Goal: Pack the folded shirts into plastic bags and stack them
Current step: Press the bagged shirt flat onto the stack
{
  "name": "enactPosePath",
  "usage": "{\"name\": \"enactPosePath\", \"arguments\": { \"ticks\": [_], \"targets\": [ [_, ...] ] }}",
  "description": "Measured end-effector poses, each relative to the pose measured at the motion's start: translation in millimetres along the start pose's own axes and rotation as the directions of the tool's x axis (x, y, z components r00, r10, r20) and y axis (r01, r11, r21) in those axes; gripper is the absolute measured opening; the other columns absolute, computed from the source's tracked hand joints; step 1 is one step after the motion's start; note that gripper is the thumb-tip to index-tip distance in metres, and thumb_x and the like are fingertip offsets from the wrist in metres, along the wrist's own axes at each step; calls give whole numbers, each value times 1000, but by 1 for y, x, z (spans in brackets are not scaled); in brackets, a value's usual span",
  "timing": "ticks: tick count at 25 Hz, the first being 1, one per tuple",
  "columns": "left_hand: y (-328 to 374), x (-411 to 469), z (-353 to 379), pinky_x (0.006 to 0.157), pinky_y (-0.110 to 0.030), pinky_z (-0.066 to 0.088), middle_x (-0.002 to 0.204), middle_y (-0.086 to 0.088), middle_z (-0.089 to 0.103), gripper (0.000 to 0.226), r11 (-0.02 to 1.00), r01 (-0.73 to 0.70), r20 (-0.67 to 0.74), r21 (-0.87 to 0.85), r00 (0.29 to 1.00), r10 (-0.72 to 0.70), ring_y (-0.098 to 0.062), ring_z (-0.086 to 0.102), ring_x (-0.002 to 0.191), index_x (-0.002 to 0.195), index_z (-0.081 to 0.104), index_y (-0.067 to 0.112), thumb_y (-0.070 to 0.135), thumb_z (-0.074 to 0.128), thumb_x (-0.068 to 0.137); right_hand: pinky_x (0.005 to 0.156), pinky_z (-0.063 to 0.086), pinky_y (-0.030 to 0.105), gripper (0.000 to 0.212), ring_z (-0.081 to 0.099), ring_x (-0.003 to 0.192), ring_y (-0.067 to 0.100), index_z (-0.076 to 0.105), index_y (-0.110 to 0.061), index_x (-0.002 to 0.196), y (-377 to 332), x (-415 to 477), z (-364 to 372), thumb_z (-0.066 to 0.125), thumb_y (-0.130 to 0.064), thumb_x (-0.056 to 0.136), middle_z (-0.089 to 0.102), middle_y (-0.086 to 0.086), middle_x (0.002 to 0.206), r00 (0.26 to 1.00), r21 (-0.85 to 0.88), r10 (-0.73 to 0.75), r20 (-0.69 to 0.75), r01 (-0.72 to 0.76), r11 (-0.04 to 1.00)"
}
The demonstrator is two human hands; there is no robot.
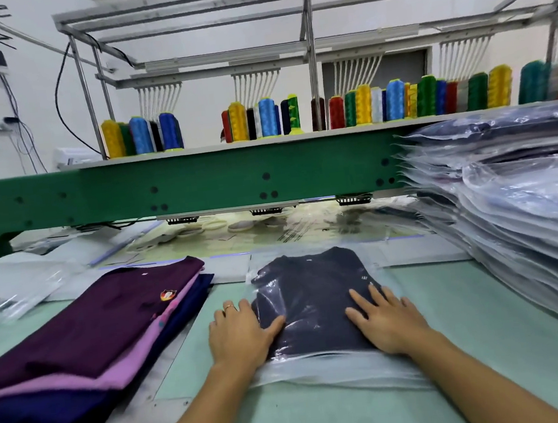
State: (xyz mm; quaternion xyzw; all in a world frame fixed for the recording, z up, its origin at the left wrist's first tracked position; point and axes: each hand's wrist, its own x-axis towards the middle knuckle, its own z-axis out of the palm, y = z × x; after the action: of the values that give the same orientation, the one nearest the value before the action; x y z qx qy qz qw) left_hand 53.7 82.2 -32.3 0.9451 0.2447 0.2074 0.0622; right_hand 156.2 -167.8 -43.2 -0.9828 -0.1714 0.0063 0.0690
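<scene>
A green embroidery machine [198, 182] spans the back of the room. Above it, a shelf carries rows of coloured thread cones [362, 104], too crowded to count, with white walls behind. In front lies the pale green table [487, 310]. At its right edge rises a tall stack of bagged shirts [519, 213], well over ten layers, though an exact number cannot be told. On the left sits a pile of folded shirts [92, 320], three in all: maroon on top, pink beneath, dark blue at the bottom. Beyond that pile lie some loose clear bags [20, 286].

One dark navy shirt [313, 287] lies in the middle of the table inside a plastic bag [339, 370], whose open end trails toward the person. Both hands press flat on it with fingers straight and slightly spread. The left hand [240, 332] rests on the shirt's left edge, its thumb lying over the dark cloth. The right hand [390, 320] rests on the shirt's near right part. A single ring [229, 308] shows on the left hand.
</scene>
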Motion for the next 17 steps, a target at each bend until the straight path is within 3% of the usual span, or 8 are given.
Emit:
{"name": "enactPosePath", "arguments": {
  "ticks": [2,4,6,8,10,12,14,17],
  "targets": [
    [-7,-5,-5,78,-35,49,110,1,64,63,991,-20,9,-132,1000,22,-21,61,105,125,48,29,77,54,84,123,3,50,66,-2,155,27,6,-42,159,5,-4,-2,10,-67,97,1,0,169,996,-17,74,-42,-75,997],
    [-18,-7,-12,65,-33,48,81,4,69,42,924,-1,23,-382,1000,11,-17,66,81,117,47,36,63,62,87,122,7,51,63,7,153,30,24,-36,156,3,-8,-5,17,-61,99,16,3,166,980,-82,116,-160,-130,988],
    [-26,-4,-19,55,-30,47,65,2,68,25,704,98,68,-703,995,-70,-13,63,56,107,58,36,50,67,89,118,21,46,52,27,145,28,44,-31,145,-6,-14,-12,31,-54,100,39,0,155,930,-156,16,-367,-79,985],
    [-31,0,-25,43,-25,39,60,3,62,14,414,204,179,-887,979,-100,-13,51,42,105,65,30,32,67,91,106,36,39,38,47,129,21,58,-30,133,-25,-20,-20,47,-42,98,56,-8,135,796,-98,-196,-572,171,980],
    [-31,1,-27,39,-20,26,56,4,52,21,213,283,280,-935,959,-47,-12,35,39,110,65,20,13,62,90,89,46,35,26,59,108,17,69,-27,117,-53,-29,-27,57,-32,94,65,-11,113,616,-66,-392,-683,482,874],
    [-29,2,-28,39,-17,21,54,4,49,28,95,324,328,-941,944,27,-10,28,40,115,60,10,1,60,89,76,46,32,20,59,91,15,69,-25,106,-83,-37,-28,56,-34,93,65,-12,99,498,-126,-523,-691,630,766],
    [-28,3,-28,36,-17,22,53,3,45,26,10,338,338,-941,937,86,-9,28,39,114,56,7,-2,61,90,67,43,29,19,55,80,15,67,-25,101,-107,-41,-24,57,-40,93,64,-12,91,426,-191,-590,-686,677,711],
    [-26,4,-24,34,-18,22,55,2,43,20,-70,338,327,-939,936,132,-8,27,40,109,55,9,2,62,92,56,42,28,17,52,70,14,67,-28,98,-131,-40,-21,61,-43,91,66,-13,82,346,-281,-604,-718,650,706]
  ]
}}
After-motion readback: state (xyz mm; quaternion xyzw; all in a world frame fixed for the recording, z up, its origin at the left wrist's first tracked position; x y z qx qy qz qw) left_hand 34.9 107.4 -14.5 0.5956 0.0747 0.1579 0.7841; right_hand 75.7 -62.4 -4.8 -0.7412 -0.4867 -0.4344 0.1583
